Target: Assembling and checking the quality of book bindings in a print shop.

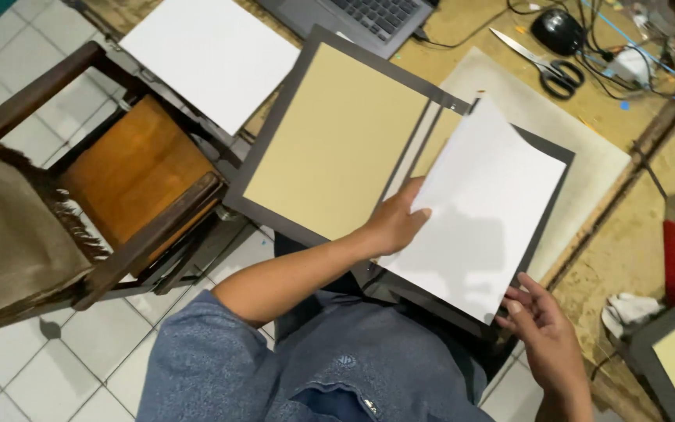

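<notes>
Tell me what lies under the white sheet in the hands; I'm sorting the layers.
Under the white sheet a dark board shows along the right and lower edges. Both the left hand and right hand hold the sheet. The board's middle is covered.

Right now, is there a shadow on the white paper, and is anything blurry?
In the head view, a soft grey shadow falls across the lower middle of the white sheet, between the left hand and right hand; light is even, without strong glare; the scissors and cables at the top right look slightly soft; the straight table edges bend slightly toward the frame's borders.
</notes>
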